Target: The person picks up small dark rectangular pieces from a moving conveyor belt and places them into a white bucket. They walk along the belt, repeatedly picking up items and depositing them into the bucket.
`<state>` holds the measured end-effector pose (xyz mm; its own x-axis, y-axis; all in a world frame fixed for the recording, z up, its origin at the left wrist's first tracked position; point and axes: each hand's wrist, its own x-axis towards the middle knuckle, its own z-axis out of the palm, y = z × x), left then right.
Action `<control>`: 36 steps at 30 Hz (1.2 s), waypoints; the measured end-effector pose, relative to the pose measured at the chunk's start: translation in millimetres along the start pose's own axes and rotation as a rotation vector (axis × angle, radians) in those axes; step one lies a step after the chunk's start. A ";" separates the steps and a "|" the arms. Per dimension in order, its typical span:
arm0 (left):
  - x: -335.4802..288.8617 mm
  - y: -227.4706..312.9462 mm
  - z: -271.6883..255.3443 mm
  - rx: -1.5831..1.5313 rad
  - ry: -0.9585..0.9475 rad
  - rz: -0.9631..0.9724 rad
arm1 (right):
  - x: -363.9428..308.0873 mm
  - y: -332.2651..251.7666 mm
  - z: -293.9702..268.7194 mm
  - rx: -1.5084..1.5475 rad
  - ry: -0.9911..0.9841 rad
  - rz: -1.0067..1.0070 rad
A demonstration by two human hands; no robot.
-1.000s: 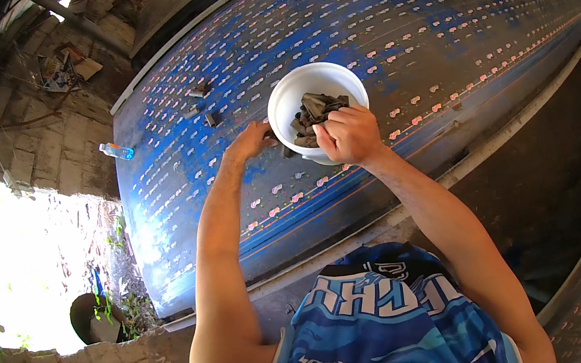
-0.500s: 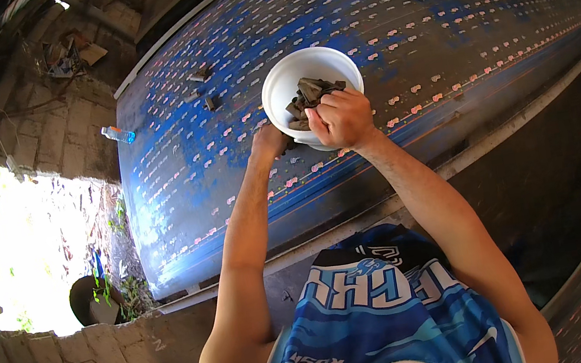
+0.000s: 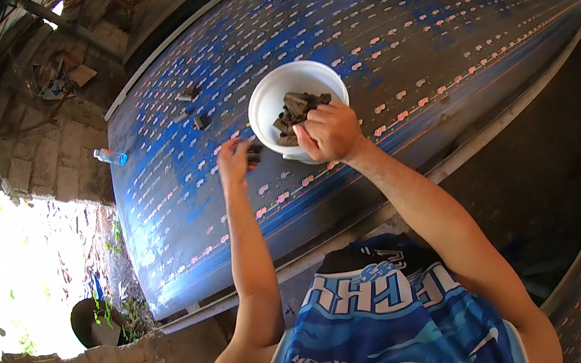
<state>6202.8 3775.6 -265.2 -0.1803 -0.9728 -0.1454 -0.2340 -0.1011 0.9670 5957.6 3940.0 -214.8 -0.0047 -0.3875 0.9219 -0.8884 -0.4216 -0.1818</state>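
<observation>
A white bucket (image 3: 264, 106) stands tilted towards me on a patterned blue-and-grey table covering, with several dark brown, charcoal-like chunks (image 3: 297, 107) inside. My right hand (image 3: 333, 132) is closed on the bucket's near right rim, its knuckles beside the chunks. Just left of the bucket, my left hand (image 3: 232, 165) is slightly blurred, with its fingers around a dark chunk (image 3: 254, 152) that shows at their right side. A few more dark pieces (image 3: 199, 123) lie on the covering farther to the left.
The covered table (image 3: 390, 46) stretches far to the right. A clear plastic bottle (image 3: 111, 157) with blue on it stands at its left edge. Beyond that are a block wall (image 3: 39, 155) and a bright opening. A round dark object (image 3: 88, 322) sits low at the left.
My left hand has moved left, out from beside the bucket's underside, with the dark chunk at its fingers. My right hand stays on the rim; the bucket sits slightly lower and left in view.
</observation>
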 end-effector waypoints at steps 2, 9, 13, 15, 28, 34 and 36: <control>-10.0 34.1 -18.5 -0.180 0.177 0.225 | 3.6 -3.1 0.3 0.025 -0.015 0.000; -60.4 154.6 34.5 0.270 0.120 0.666 | -1.4 0.0 2.6 -0.011 -0.001 0.018; -63.1 144.4 43.4 0.892 0.110 0.725 | 2.9 -2.3 5.8 0.024 -0.073 0.021; -55.8 147.3 27.4 0.804 0.182 0.660 | 3.6 -0.8 1.8 -0.011 -0.135 0.028; 275.3 -29.8 -156.8 1.063 0.327 0.491 | 12.2 -0.5 7.8 -0.047 -0.264 0.046; 379.0 -7.0 -122.1 1.256 0.066 0.324 | 6.6 -1.8 4.6 -0.116 -0.333 0.134; 421.5 -30.3 -137.8 1.230 -0.015 0.289 | 10.1 -2.0 8.8 -0.079 -0.337 0.143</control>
<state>6265.5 3340.0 -327.0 -0.3820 -0.9237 0.0286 -0.9146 0.3823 0.1319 5963.4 3929.7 -208.2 0.0080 -0.6914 0.7224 -0.9225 -0.2839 -0.2615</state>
